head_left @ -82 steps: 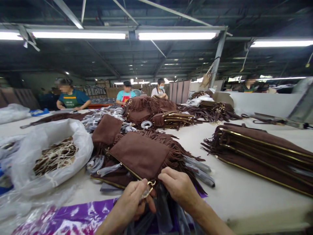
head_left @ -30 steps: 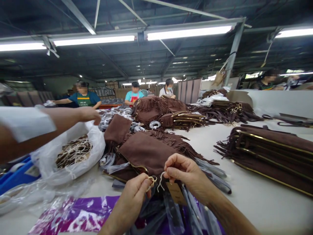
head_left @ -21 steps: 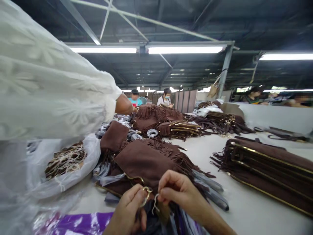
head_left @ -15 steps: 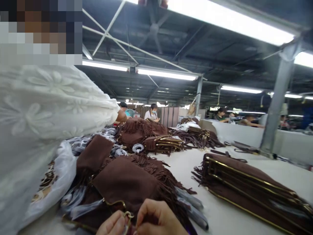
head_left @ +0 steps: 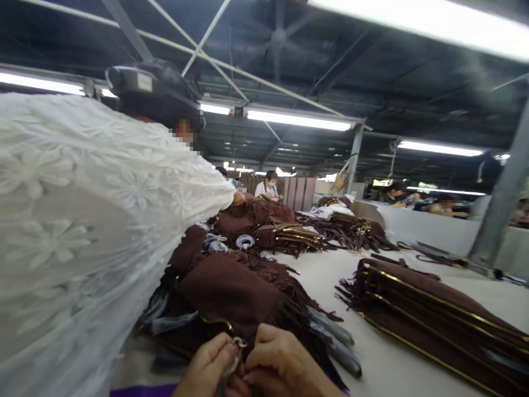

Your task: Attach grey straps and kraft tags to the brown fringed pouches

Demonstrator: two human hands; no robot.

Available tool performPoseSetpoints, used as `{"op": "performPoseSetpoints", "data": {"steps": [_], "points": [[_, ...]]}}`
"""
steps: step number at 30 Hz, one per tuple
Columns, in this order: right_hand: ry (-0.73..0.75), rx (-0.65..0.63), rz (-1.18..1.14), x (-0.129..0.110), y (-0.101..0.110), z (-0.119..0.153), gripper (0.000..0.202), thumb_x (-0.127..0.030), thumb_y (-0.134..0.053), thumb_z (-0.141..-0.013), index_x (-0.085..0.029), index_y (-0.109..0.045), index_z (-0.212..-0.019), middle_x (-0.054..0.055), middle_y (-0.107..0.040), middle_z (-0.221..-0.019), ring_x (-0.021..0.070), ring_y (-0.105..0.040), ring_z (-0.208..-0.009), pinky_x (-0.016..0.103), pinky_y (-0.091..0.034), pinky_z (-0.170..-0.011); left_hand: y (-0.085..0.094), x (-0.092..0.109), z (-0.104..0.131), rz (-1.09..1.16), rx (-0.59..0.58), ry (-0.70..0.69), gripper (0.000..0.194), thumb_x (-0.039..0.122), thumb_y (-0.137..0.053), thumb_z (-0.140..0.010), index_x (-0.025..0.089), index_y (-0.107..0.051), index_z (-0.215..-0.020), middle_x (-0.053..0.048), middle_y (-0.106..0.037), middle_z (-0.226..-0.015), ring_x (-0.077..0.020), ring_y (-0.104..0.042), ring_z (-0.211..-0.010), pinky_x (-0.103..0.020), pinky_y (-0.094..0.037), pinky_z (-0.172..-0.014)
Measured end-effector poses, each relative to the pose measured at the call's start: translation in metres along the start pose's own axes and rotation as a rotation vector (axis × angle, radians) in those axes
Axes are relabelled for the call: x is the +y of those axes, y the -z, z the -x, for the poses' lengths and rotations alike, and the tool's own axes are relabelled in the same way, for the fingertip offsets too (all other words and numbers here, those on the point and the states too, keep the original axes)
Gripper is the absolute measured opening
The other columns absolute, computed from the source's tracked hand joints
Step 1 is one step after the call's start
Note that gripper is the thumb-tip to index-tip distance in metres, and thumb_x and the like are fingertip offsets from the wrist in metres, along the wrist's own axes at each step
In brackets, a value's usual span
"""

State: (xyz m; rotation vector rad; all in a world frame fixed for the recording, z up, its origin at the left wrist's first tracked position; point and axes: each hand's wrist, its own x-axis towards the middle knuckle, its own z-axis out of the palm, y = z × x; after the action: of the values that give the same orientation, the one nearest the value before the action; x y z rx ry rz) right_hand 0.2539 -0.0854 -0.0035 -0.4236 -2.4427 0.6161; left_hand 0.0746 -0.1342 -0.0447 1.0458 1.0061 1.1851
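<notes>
At the bottom centre, my left hand (head_left: 212, 366) pinches a gold metal clasp (head_left: 238, 343), whose ring end shows above the fingertips. My right hand (head_left: 285, 361) is close beside it, with the fingers curled in a pinch; whatever lies between them is hidden. Just beyond both hands lies a brown fringed bag (head_left: 229, 286), its smooth flap facing up. A thin gold edging (head_left: 217, 321) runs along the bag towards the clasp. Grey plastic-wrapped strips (head_left: 341, 350) stick out from under the fringe on the right.
A co-worker's white flowered sleeve (head_left: 136, 220) fills the left side and reaches over the pile. Stacked brown bags with gold frames (head_left: 430, 314) lie on the white table (head_left: 306, 270) at right. More fringed bags (head_left: 293, 237) are heaped farther back, near a wrapped roll (head_left: 245, 241).
The co-worker has leaned in, and the white sleeve now covers the plastic bag at left. The view has shifted a little left. My hands stay together at the clasp.
</notes>
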Motion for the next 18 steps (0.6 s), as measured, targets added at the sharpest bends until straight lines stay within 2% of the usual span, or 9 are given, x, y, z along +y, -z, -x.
{"op": "performPoseSetpoints", "data": {"steps": [4,8,13,18], "points": [[-0.051,-0.067,0.069,-0.015,0.016,0.000,0.018,-0.011,-0.067,-0.085,-0.018,-0.071,-0.069,0.000,-0.060,-0.072,0.0127,-0.058,-0.070,0.021,-0.038,-0.061,-0.014,0.016,0.011,-0.002,0.061,0.036,0.062,0.073,-0.073,-0.059,0.017,-0.054,-0.077,-0.001,-0.065,-0.067,-0.0140,-0.064,-0.054,-0.022,-0.048,-0.050],[-0.137,-0.001,0.032,-0.015,0.032,-0.002,0.016,-0.011,-0.064,-0.083,-0.019,-0.071,-0.070,-0.002,-0.057,-0.068,0.0120,-0.057,-0.065,0.021,-0.037,-0.058,-0.018,0.019,0.013,-0.022,0.075,0.065,0.058,0.071,-0.069,-0.062,0.017,-0.052,-0.076,-0.002,-0.066,-0.066,-0.0133,-0.064,-0.051,-0.021,-0.047,-0.047],[-0.134,0.087,0.066,-0.012,0.049,-0.012,0.018,-0.020,-0.062,-0.087,-0.019,-0.072,-0.072,-0.002,-0.058,-0.065,0.0119,-0.054,-0.062,0.023,-0.038,-0.058,-0.016,0.016,0.014,-0.054,0.057,0.070,0.054,0.069,-0.065,-0.065,0.018,-0.050,-0.075,-0.001,-0.065,-0.062,-0.0118,-0.060,-0.045,-0.020,-0.044,-0.043],[-0.152,0.140,0.074,-0.006,0.050,-0.021,0.020,-0.021,-0.060,-0.086,-0.020,-0.069,-0.069,-0.002,-0.060,-0.064,0.0119,-0.054,-0.060,0.024,-0.040,-0.061,-0.016,0.017,0.015,-0.045,0.041,0.077,0.051,0.066,-0.063,-0.069,0.018,-0.048,-0.076,0.000,-0.063,-0.061,-0.0106,-0.058,-0.043,-0.020,-0.043,-0.041]]}}
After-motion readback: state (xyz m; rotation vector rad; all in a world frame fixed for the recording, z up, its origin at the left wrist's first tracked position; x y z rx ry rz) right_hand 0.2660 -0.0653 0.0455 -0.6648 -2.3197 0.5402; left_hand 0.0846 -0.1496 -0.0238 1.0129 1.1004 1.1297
